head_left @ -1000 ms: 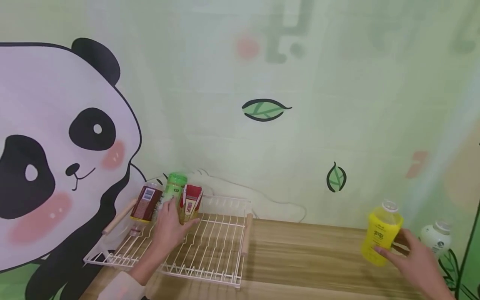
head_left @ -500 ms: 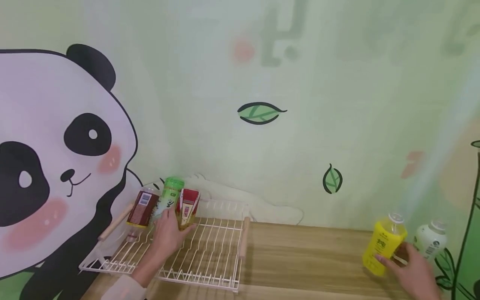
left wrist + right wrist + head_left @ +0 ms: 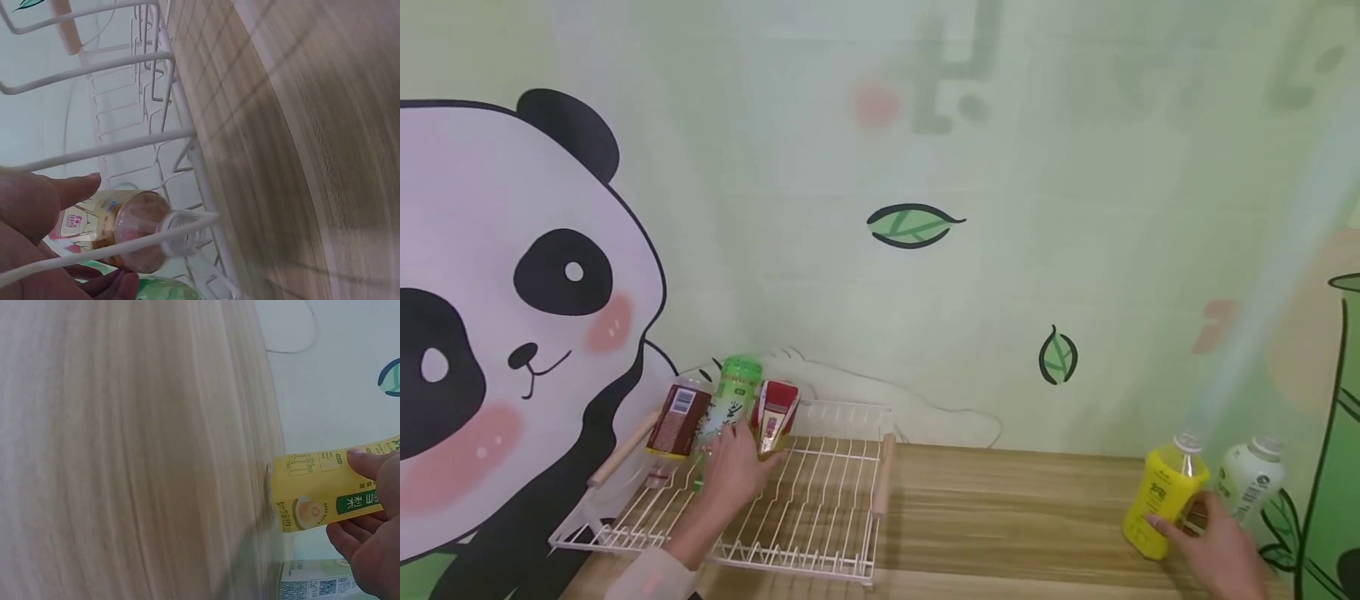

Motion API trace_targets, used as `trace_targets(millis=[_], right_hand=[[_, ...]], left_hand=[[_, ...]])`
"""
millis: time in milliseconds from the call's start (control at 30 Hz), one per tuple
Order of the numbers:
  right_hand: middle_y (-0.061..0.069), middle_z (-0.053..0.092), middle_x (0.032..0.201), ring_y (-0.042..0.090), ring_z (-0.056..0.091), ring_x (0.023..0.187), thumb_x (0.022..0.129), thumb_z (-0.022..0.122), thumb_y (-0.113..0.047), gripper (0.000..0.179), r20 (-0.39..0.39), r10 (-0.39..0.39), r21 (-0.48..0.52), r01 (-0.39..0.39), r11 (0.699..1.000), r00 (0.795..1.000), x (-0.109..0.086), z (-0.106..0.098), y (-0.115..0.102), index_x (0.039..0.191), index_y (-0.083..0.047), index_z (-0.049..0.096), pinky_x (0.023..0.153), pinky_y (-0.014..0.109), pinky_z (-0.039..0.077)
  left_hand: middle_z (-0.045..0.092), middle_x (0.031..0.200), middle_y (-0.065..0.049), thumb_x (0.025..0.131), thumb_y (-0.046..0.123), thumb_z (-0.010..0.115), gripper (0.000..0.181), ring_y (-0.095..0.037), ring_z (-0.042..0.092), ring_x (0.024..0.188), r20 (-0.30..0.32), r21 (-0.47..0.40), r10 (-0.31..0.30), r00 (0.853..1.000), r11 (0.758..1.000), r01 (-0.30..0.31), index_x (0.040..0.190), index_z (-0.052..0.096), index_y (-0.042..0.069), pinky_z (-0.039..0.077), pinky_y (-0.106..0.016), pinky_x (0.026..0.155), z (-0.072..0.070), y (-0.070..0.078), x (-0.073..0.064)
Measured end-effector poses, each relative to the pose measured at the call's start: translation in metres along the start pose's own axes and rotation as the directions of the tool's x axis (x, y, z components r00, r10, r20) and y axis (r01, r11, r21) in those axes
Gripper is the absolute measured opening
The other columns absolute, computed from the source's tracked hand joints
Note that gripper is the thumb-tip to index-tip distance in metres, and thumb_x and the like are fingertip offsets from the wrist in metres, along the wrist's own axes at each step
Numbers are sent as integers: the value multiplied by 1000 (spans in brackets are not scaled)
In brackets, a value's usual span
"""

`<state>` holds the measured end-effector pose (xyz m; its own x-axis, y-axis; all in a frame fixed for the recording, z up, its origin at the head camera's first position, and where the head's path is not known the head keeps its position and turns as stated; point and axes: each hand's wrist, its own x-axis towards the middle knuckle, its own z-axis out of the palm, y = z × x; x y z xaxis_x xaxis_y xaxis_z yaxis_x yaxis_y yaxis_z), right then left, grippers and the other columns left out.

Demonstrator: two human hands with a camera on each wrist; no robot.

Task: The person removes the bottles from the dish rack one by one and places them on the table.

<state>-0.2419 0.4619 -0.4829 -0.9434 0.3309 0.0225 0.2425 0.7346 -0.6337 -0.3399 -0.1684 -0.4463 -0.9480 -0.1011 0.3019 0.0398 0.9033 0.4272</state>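
Note:
My right hand (image 3: 1217,542) grips a yellow-labelled drink bottle (image 3: 1165,504) around its side. The base of the yellow bottle (image 3: 312,487) meets the wooden tabletop in the right wrist view. Close to its right stands a white bottle (image 3: 1251,479) with a pale cap. My left hand (image 3: 730,471) is over the white wire rack (image 3: 805,533), thumb and fingers about a red-and-cream bottle (image 3: 777,412). That bottle (image 3: 134,222) sits neck-down among the wires in the left wrist view. A green bottle (image 3: 737,392) leans behind my left fingers, partly hidden.
A dark red-labelled bottle (image 3: 681,417) leans upside down at the rack's left end. Wooden handles (image 3: 883,483) rise at both rack sides. The wooden tabletop (image 3: 1000,500) runs between rack and yellow bottle. A printed panda cloth (image 3: 820,292) hangs behind.
My right hand has lowered the yellow bottle and brought it closer to the white one. My left hand stays at the rack. The head view has shifted slightly.

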Motion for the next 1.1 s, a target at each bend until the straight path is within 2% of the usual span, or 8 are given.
trace_targets(millis=[200, 400, 633, 867, 1100], right_hand=[[42, 44, 134, 57, 50, 118, 81, 66, -68, 106, 9, 10, 2, -10, 1000, 1000, 2, 0, 2, 140, 12, 30, 86, 63, 49], [44, 41, 134, 58, 48, 117, 82, 64, -69, 109, 18, 18, -19, -18, 1000, 1000, 2, -3, 3, 141, 14, 27, 87, 63, 48], [45, 40, 133, 59, 48, 116, 87, 60, -68, 105, 32, 14, -51, -12, 999, 999, 3, -7, 3, 140, 17, 27, 88, 65, 47], [44, 44, 130, 58, 50, 114, 86, 60, -69, 104, 47, 8, -70, -5, 998, 999, 5, -10, 5, 137, 17, 30, 86, 65, 47], [43, 44, 132, 58, 50, 114, 87, 59, -67, 99, 58, -28, -90, 33, 995, 998, 9, -11, 8, 137, 15, 34, 86, 66, 46]], left_hand=[[54, 113, -35, 81, 33, 82, 76, -52, 53, 108, -21, 62, 34, 999, 998, -32, 125, 46, -18, 45, -63, 92, 3, -2, 1], [54, 112, -32, 81, 32, 82, 73, -49, 54, 107, -24, 66, 28, 999, 997, -26, 124, 48, -16, 46, -62, 89, 6, -2, 3], [56, 101, -27, 78, 33, 83, 68, -44, 59, 90, -47, 42, 26, 999, 999, -24, 117, 53, -14, 51, -59, 77, 8, -3, 3], [54, 106, -27, 82, 34, 80, 67, -46, 59, 93, -2, 8, -21, 1000, 1000, 21, 120, 50, -13, 51, -59, 77, 8, -3, 3], [55, 107, -28, 84, 34, 79, 71, -45, 60, 94, 31, -6, -30, 999, 1000, 30, 127, 46, -13, 51, -59, 77, 9, -4, 3]])
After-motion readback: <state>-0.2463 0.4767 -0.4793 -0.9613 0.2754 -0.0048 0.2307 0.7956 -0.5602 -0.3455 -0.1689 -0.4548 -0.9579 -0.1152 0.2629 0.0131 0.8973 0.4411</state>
